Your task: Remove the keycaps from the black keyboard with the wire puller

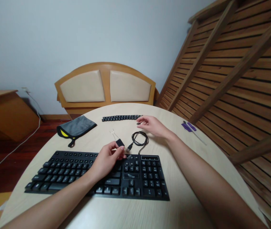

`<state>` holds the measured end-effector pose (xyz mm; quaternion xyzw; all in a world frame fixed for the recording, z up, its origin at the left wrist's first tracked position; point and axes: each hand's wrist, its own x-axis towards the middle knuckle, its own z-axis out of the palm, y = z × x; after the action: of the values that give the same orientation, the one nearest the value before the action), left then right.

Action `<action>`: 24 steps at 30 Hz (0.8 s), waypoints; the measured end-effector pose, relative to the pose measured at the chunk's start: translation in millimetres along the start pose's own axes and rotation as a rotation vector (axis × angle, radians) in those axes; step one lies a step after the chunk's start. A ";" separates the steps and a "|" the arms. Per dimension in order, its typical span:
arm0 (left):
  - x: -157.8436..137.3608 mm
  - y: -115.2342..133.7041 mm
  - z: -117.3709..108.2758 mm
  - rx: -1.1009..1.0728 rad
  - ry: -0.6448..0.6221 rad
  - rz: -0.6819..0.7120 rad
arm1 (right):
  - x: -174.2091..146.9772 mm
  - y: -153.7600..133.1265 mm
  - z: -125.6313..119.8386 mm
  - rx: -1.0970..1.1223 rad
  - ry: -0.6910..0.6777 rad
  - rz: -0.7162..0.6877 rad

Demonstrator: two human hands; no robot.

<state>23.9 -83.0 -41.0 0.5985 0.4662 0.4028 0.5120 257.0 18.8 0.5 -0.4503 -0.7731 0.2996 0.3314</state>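
My left hand [109, 157] is closed around the black handle of a wire keycap puller [120, 142], its thin wire prongs pointing away from me. This hand is over the upper part of a black keyboard [130, 175], hiding some of its keys. Farther off, my right hand [153, 126] has its fingers pinched on a small black keycap [138, 123]. It is at the right end of a row of loose black keycaps [121, 117]. Between the hands lies the keyboard's coiled black cable [140, 139] with its USB plug [130, 147].
A grey cloth pouch [78, 128] with a yellow lining lies at the left of the round table [185, 190]. Purple pieces and a thin stick-like tool [197, 134] are at the right. A wooden headboard [106, 82] stands behind, slatted wood [240, 73] at the right.
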 end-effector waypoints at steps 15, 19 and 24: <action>-3.7 3.0 3.0 0.098 -0.019 0.012 | 18.3 109.7 -16.3 -0.292 0.366 0.264; -3.5 2.4 2.6 0.100 -0.022 0.011 | 36.9 118.9 -11.4 -0.367 0.432 0.296; -3.6 2.9 2.4 0.078 -0.026 -0.002 | 47.2 125.7 2.3 -0.377 0.493 0.274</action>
<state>25.8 -87.1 -38.5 0.6229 0.4752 0.3759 0.4948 300.1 112.9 -85.2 -0.6622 -0.6439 0.0751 0.3758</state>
